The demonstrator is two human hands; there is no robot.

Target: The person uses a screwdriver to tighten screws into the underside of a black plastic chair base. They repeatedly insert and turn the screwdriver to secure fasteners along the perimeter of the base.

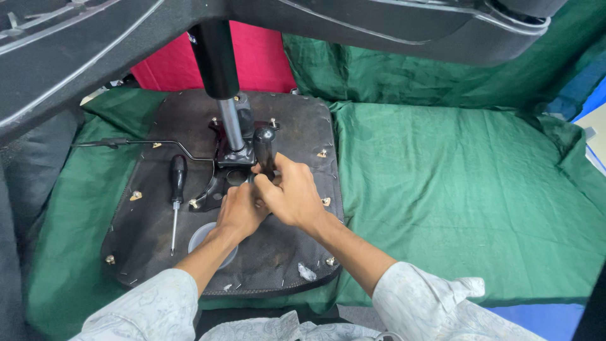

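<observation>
An upturned office chair seat (287, 129), black underside up, lies on a green cloth. A black metal mechanism plate (228, 158) with a chrome gas cylinder (231, 123) rises from its middle. My right hand (291, 196) is wrapped around a black-handled tool (264, 150) held upright at the mechanism. My left hand (238, 211) sits just beside it, fingers curled at the tool's lower end against the plate; what it grips is hidden. A black-handled screwdriver (177, 196) lies on the seat to the left.
A thin bent lever rod (142, 143) sticks out leftward from the mechanism. A small round clear lid (201, 240) lies under my left forearm. The chair's black base legs (391, 25) cross overhead. Green cloth (454, 189) covers the surface to the right, with a red panel (252, 60) behind.
</observation>
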